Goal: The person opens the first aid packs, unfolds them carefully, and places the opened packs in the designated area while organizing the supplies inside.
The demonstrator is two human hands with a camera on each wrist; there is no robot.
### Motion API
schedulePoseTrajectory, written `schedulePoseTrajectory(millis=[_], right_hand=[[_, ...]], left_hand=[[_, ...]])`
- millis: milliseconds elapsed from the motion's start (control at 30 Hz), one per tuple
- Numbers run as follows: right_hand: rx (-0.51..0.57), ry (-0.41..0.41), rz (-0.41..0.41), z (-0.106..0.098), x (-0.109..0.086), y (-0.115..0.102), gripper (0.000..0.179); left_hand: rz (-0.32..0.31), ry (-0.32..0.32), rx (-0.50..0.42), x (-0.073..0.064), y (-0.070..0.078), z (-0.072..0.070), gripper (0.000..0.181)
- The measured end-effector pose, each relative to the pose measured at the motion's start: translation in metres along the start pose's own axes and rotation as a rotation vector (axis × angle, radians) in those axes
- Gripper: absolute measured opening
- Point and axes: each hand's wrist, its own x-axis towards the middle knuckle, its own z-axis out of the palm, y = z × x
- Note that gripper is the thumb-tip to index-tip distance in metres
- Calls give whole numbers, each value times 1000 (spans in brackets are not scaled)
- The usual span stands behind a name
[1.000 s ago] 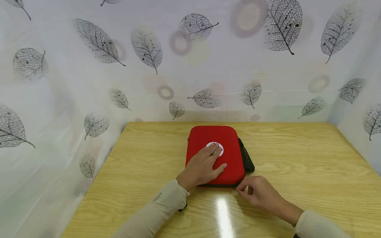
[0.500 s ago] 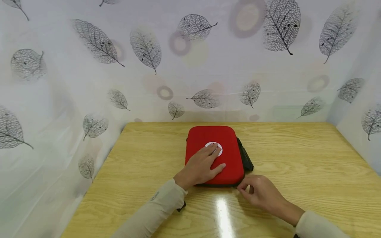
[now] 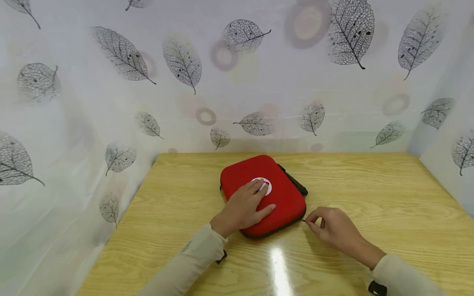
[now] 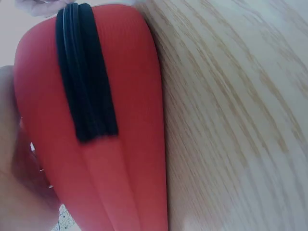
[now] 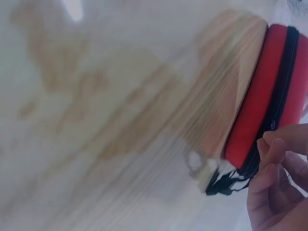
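A red hard-shell zip case [image 3: 283,199] with a white round emblem [image 3: 267,188] lies turned at an angle on the table. My left hand [image 3: 240,209] rests on its lid, fingers stretched over the emblem. At the near right corner my right hand [image 3: 335,230] pinches the small zipper pull [image 3: 304,220] between thumb and forefinger. A black zipper [image 5: 281,84] runs along the case's side in the right wrist view. The left wrist view shows one end of the zipper tape [image 4: 84,72] on the red side wall. Fingertips partly hide the pull.
A black strap or mesh piece [image 3: 294,181] sticks out along the case's far right side. The wood-grain table [image 3: 370,185] meets a leaf-printed sheet [image 3: 281,90] at the back and sides. Glare [image 3: 279,267] marks the tabletop's near part.
The case has turned counterclockwise beneath my left hand, its far end swinging left. My right hand, still pinching the pull, has moved right and slightly away from me.
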Motion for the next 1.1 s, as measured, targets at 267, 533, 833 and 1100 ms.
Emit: schedulePoseTrajectory(millis=[267, 533, 833, 1100], right_hand=[[-46, 0, 46, -7, 11, 13, 12], [-76, -27, 116, -16, 22, 27, 6], [-81, -55, 144, -20, 39, 43, 4], [-75, -67, 130, -22, 57, 54, 6]], left_hand=[[2, 29, -17, -6, -4, -1, 62], [18, 51, -27, -10, -5, -2, 59], [16, 52, -55, -13, -5, -5, 57], [15, 67, -78, -13, -4, -3, 51]])
